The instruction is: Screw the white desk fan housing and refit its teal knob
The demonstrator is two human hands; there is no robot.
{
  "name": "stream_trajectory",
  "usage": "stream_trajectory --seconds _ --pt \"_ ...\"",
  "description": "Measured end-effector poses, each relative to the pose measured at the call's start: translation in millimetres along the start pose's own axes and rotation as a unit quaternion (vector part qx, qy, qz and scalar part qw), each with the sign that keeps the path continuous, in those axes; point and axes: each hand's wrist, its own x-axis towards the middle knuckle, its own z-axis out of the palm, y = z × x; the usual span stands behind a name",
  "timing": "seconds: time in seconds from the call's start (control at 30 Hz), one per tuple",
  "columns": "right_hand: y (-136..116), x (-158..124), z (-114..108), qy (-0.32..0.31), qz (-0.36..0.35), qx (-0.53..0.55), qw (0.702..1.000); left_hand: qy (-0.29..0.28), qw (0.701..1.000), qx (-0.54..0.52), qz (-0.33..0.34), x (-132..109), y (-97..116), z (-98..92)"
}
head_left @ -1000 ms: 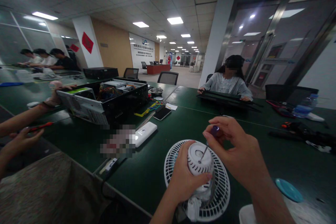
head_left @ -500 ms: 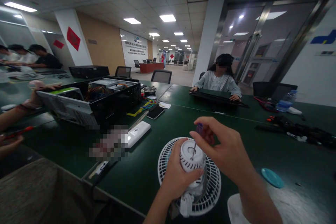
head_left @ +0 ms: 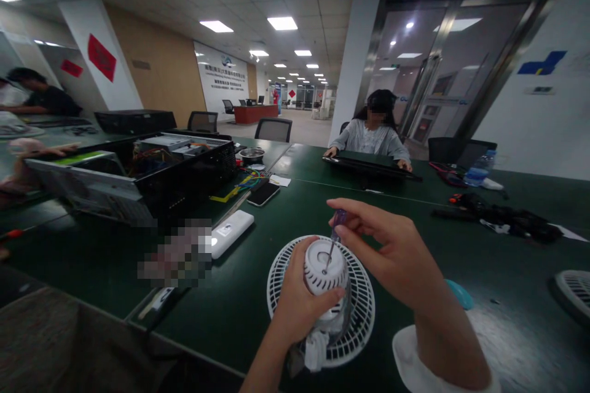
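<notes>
A white fan motor housing (head_left: 326, 264) with slots round its side stands on a round white fan grille (head_left: 364, 313), which lies on the green table. My left hand (head_left: 302, 301) is closed round the housing from the left, thumb across its front. Between the thumb and fingers of my right hand (head_left: 378, 245) is a screwdriver (head_left: 338, 221) with a purple handle. Its thin shaft slants down, and the tip meets the top face of the housing near a small hole. Whether a screw sits there is too small to tell.
Left of the grille lie a white box-shaped device (head_left: 233, 233) and a phone (head_left: 263, 193). An opened computer case (head_left: 184, 178) stands further left, beside another person's arm. A turquoise disc (head_left: 460, 295) lies right of my wrist. Across the table a person (head_left: 369, 129) holds a dark flat panel (head_left: 369, 167).
The whole view has shifted to the right, bringing another grille in at the right edge. The fingers of my right hand have shifted on the screwdriver handle; my left hand keeps its hold.
</notes>
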Motion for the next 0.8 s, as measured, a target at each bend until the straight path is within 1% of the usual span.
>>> stream_trajectory --seconds 0.2,0.3,0.43,0.63,0.7,0.8 --pt "0.6 4.6 8.5 0.065 -0.023 -0.119 0.990 0.007 1.000 0.008 -0.009 -0.9 -0.6 -0.7" --pt "1.1 5.9 13.0 0.081 -0.011 -0.113 0.990 0.003 1.000 -0.004 -0.008 -0.7 0.2 -0.2" --pt "0.4 5.0 11.3 0.068 -0.013 -0.067 0.995 0.000 1.000 -0.011 -0.009 0.5 1.8 0.0" --pt "-0.5 -0.5 -0.2 0.001 0.003 0.017 1.000 0.000 1.000 0.014 0.014 0.1 1.2 -1.9" --pt "0.9 0.5 1.5 0.006 -0.004 -0.004 1.000 0.003 0.999 0.024 0.022 -0.6 -0.1 -1.9" --pt "3.9 4.3 10.1 0.047 -0.034 -0.087 0.995 0.010 0.999 0.031 0.015 -0.6 -1.8 -1.3"
